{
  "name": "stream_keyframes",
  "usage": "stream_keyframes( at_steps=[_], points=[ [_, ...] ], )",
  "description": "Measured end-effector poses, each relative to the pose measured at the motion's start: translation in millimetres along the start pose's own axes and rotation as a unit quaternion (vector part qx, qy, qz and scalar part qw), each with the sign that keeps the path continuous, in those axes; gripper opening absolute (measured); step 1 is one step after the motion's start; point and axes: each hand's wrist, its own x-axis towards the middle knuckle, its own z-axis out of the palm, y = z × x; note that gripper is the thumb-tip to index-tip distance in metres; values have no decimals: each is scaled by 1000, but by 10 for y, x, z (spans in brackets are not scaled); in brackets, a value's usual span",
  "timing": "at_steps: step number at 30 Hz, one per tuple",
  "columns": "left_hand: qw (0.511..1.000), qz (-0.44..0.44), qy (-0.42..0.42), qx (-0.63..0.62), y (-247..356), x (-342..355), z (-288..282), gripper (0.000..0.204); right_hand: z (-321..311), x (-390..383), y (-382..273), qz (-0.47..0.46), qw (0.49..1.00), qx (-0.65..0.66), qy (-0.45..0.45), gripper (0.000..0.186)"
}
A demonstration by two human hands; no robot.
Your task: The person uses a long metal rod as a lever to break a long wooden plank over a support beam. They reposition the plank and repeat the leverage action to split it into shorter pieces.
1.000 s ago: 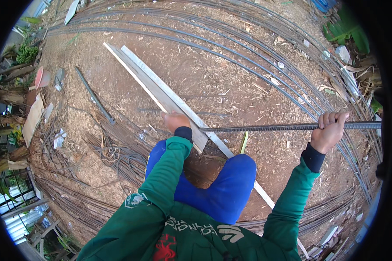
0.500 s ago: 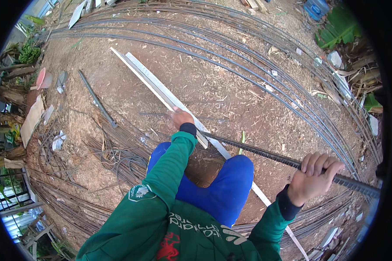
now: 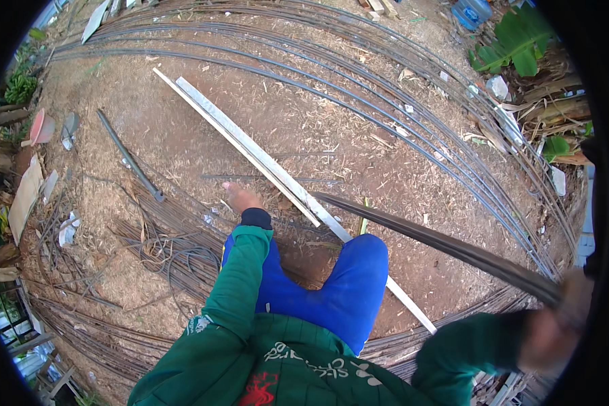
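A long dark ribbed steel bar point(image 3: 419, 231) slants from above my right knee to the right edge. My right hand point(image 3: 551, 335), blurred by motion, is closed round its near end. The bar's far tip lies beside two pale wooden strips point(image 3: 271, 166) on the ground, which run diagonally in front of me. My left hand point(image 3: 242, 197) is off the wood, just left of the strips' lower part. Its fingers look loosely extended and hold nothing that I can see. Short thin rods point(image 3: 277, 178) lie on the soil beyond it.
Long steel bars point(image 3: 304, 80) curve across the far side and down the right. A tangled bundle of rods and wire point(image 3: 166, 254) lies left of my knees. A dark pipe point(image 3: 130, 154), a pink bucket point(image 3: 42, 127) and a board point(image 3: 26, 198) are farther left.
My left hand has left the wooden strip and moved left. My right hand has shifted right and down, swinging the near end of the steel bar with it.
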Motion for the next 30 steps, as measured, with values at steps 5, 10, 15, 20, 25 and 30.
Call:
stream_keyframes(
  at_steps=[5, 10, 15, 20, 25, 30],
  points=[
    [997, -35, -21, 62, 354, -54, 22, 81, 2, -542, 1060, 34, 991, -28, 126, 52],
    [990, 11, -76, 117, 507, -450, 465, 92, 199, -702, 917, -3, 993, -48, 105, 37],
    [972, 30, -23, 233, 407, -535, 546, 61, 19, -719, 1130, 0, 989, -35, 141, 35],
    [965, 84, -14, 247, 212, -429, 445, 55, -958, 108, 1822, 105, 981, 1, 162, 36],
    [965, 89, -31, 243, 224, -436, 292, 49, -1796, 263, 2499, 186, 925, -40, 330, 38],
    [954, 37, -16, 296, 368, -493, 445, 47, -1958, -366, 1885, 167, 893, -51, 414, 43]
  ],
)
